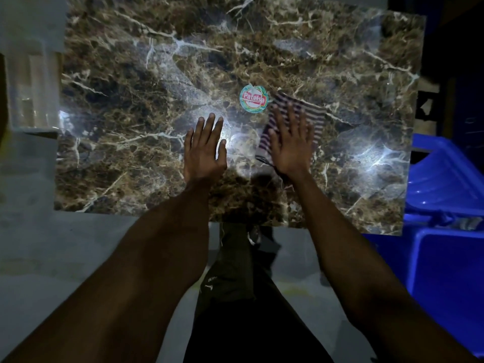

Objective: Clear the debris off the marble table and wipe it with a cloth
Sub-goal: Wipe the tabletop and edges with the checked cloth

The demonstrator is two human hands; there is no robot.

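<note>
Fingers of right hand (292, 146) spread flat, pressing striped purple-white cloth (318, 119) onto brown marble counter (131, 113); left hand (204, 150) at nine o'clock, fingers straight

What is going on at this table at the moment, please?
A person is wiping a marble table. The right hand presses flat, fingers spread, on a striped cloth near the middle of the top, just right of a round sticker. The left hand rests flat on the bare marble beside it. No loose debris shows on the top. A blue plastic chair stands at the table's right.
</note>
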